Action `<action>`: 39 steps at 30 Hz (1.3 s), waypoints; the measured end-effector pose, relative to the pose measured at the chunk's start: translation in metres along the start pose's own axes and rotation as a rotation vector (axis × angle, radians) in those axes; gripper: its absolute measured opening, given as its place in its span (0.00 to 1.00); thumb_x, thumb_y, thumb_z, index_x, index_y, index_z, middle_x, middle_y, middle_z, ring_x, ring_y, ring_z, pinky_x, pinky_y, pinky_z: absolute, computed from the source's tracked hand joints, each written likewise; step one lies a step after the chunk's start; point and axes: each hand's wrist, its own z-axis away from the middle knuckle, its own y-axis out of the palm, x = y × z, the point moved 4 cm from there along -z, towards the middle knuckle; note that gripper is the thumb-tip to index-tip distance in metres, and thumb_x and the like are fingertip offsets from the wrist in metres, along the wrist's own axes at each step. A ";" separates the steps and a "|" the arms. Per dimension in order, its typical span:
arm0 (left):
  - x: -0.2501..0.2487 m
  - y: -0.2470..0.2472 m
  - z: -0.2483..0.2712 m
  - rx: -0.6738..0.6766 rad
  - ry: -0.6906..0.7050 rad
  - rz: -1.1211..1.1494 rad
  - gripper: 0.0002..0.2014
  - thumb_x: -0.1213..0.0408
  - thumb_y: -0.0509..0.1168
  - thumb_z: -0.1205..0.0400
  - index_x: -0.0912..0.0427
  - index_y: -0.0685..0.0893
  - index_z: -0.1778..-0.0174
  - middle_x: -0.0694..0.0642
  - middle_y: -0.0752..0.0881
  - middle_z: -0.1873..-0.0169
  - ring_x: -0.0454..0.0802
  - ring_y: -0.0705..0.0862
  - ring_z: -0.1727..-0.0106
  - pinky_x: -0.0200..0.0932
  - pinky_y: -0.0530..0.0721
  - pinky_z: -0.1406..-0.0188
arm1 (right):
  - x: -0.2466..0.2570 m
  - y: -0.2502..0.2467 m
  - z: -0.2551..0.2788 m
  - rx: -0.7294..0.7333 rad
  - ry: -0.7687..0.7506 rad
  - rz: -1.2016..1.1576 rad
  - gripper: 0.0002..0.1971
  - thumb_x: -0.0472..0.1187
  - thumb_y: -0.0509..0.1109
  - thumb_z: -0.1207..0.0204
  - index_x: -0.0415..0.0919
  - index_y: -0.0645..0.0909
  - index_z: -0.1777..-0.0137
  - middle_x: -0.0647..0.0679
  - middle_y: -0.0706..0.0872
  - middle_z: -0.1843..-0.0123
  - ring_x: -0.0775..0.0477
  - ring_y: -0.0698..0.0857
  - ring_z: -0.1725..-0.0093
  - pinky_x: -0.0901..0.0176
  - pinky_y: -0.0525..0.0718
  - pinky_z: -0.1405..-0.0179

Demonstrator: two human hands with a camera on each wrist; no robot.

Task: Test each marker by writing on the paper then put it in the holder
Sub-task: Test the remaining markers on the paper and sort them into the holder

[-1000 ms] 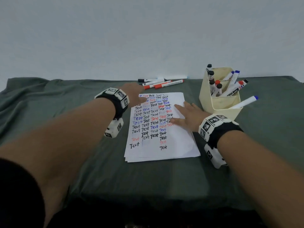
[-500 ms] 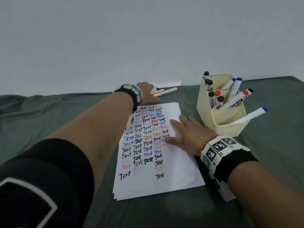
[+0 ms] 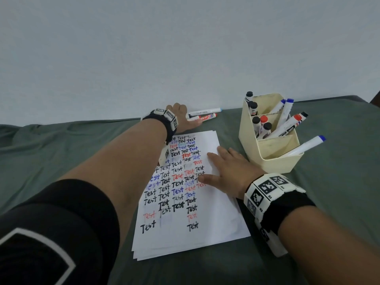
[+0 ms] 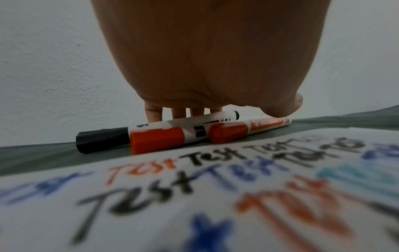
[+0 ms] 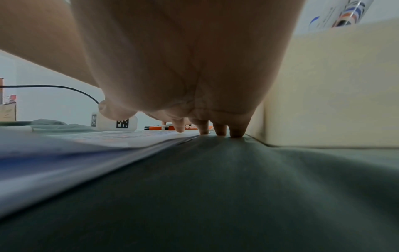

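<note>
My left hand point(image 3: 181, 118) reaches to the loose markers by the wall. In the left wrist view its fingers point(image 4: 179, 113) come down behind a black-capped marker point(image 4: 151, 131). Its thumb rests on the barrel of a red-capped marker point(image 4: 254, 127), and both markers lie on the cloth. Another red-capped marker point(image 4: 157, 139) lies in front. My right hand point(image 3: 226, 167) lies flat, fingers spread, on the right edge of the paper point(image 3: 216, 227), which is covered with "Test" words. The cream holder point(image 3: 267, 161), just right of that hand, holds several markers.
A green cloth point(image 3: 61, 151) covers the table, and a pale wall stands right behind the loose markers. A light-blue-capped marker point(image 3: 205, 111) lies against the wall. One blue-capped marker point(image 3: 304, 145) leans out of the holder's front compartment. The holder wall point(image 5: 334, 85) stands close beside my right fingers point(image 5: 235, 131).
My head has leaned forward and down. The left hand has travelled from the paper's top edge to the markers by the wall and settled over them. The right hand stays on the paper.
</note>
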 end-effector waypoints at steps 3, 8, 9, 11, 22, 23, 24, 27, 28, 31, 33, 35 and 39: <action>-0.002 0.003 0.002 -0.031 0.024 0.081 0.35 0.26 0.51 0.21 0.54 0.70 0.35 0.57 0.78 0.38 0.59 0.76 0.40 0.56 0.76 0.42 | 0.001 0.000 0.000 -0.002 0.001 -0.008 0.47 0.80 0.50 0.23 0.55 0.48 0.09 0.48 0.44 0.07 0.40 0.44 0.09 0.41 0.49 0.12; 0.001 -0.013 0.000 -0.004 0.113 -0.027 0.14 0.55 0.56 0.13 0.52 0.76 0.33 0.54 0.81 0.42 0.56 0.81 0.49 0.54 0.71 0.53 | 0.001 -0.001 0.000 -0.009 0.006 -0.029 0.47 0.80 0.52 0.23 0.54 0.50 0.10 0.49 0.45 0.07 0.41 0.45 0.09 0.41 0.49 0.12; 0.002 -0.014 0.000 0.010 0.097 -0.052 0.14 0.60 0.55 0.13 0.51 0.78 0.34 0.54 0.82 0.45 0.56 0.83 0.50 0.53 0.72 0.53 | 0.000 -0.001 0.000 -0.009 0.006 -0.035 0.48 0.80 0.52 0.23 0.54 0.50 0.10 0.49 0.45 0.07 0.41 0.45 0.09 0.41 0.49 0.12; 0.003 -0.016 -0.001 0.021 0.077 -0.050 0.13 0.60 0.55 0.11 0.52 0.83 0.38 0.54 0.82 0.50 0.56 0.85 0.51 0.51 0.75 0.56 | 0.000 -0.002 0.000 -0.012 0.008 -0.040 0.48 0.80 0.52 0.23 0.54 0.50 0.10 0.49 0.45 0.07 0.41 0.45 0.09 0.41 0.49 0.12; 0.011 -0.040 0.034 -0.177 0.045 0.115 0.03 0.64 0.61 0.14 0.55 0.77 0.47 0.53 0.81 0.55 0.52 0.80 0.57 0.45 0.77 0.62 | -0.002 -0.005 -0.002 -0.109 -0.017 -0.066 0.47 0.77 0.54 0.22 0.50 0.50 0.10 0.47 0.47 0.08 0.43 0.48 0.09 0.43 0.54 0.13; 0.013 -0.045 0.043 -0.197 0.066 0.156 0.03 0.65 0.60 0.14 0.54 0.77 0.47 0.53 0.81 0.55 0.50 0.79 0.57 0.43 0.75 0.64 | -0.003 -0.007 -0.002 -0.151 -0.024 -0.066 0.47 0.76 0.56 0.21 0.50 0.49 0.10 0.47 0.45 0.07 0.43 0.48 0.09 0.43 0.54 0.13; 0.014 -0.048 0.054 -0.218 0.092 0.191 0.03 0.66 0.59 0.14 0.54 0.77 0.48 0.52 0.80 0.56 0.50 0.78 0.58 0.42 0.73 0.64 | -0.003 -0.010 -0.001 -0.212 -0.035 -0.056 0.45 0.73 0.58 0.20 0.49 0.49 0.10 0.46 0.44 0.08 0.42 0.48 0.10 0.44 0.53 0.13; 0.010 -0.056 0.091 -0.255 0.206 0.256 0.02 0.62 0.61 0.12 0.54 0.77 0.49 0.50 0.80 0.58 0.49 0.78 0.60 0.40 0.70 0.66 | -0.001 -0.018 0.002 -0.412 -0.068 0.013 0.46 0.63 0.66 0.18 0.46 0.45 0.10 0.41 0.40 0.08 0.38 0.46 0.10 0.43 0.49 0.12; 0.007 -0.057 0.105 -0.251 0.249 0.267 0.02 0.61 0.62 0.12 0.53 0.77 0.50 0.49 0.80 0.59 0.47 0.78 0.61 0.38 0.70 0.67 | 0.000 -0.021 0.003 -0.463 -0.077 0.026 0.46 0.59 0.67 0.18 0.45 0.44 0.10 0.41 0.40 0.09 0.36 0.46 0.10 0.41 0.50 0.11; -0.003 -0.055 0.142 -0.201 0.344 0.258 0.03 0.59 0.63 0.12 0.49 0.77 0.51 0.46 0.80 0.59 0.43 0.77 0.63 0.36 0.69 0.69 | 0.002 -0.025 0.004 -0.510 -0.087 0.056 0.44 0.54 0.68 0.17 0.43 0.47 0.10 0.40 0.48 0.09 0.36 0.51 0.11 0.40 0.55 0.13; -0.009 -0.051 0.164 -0.175 0.374 0.273 0.02 0.60 0.61 0.11 0.49 0.78 0.49 0.45 0.81 0.57 0.43 0.78 0.62 0.36 0.70 0.67 | 0.003 -0.025 0.004 -0.446 -0.067 0.075 0.32 0.53 0.64 0.14 0.44 0.60 0.14 0.41 0.69 0.16 0.37 0.68 0.19 0.41 0.69 0.21; -0.015 -0.048 0.181 -0.170 0.409 0.305 0.05 0.61 0.60 0.11 0.51 0.80 0.42 0.45 0.81 0.52 0.45 0.79 0.56 0.40 0.75 0.58 | 0.005 -0.026 0.005 -0.369 -0.048 0.082 0.17 0.51 0.59 0.10 0.46 0.74 0.26 0.44 0.84 0.33 0.38 0.82 0.37 0.42 0.83 0.38; -0.030 -0.045 0.199 -0.124 0.457 0.243 0.11 0.57 0.56 0.10 0.53 0.82 0.40 0.47 0.83 0.55 0.50 0.80 0.54 0.49 0.79 0.53 | 0.009 -0.028 0.009 -0.358 -0.109 0.034 0.09 0.47 0.59 0.10 0.45 0.77 0.39 0.45 0.84 0.46 0.40 0.84 0.52 0.45 0.85 0.52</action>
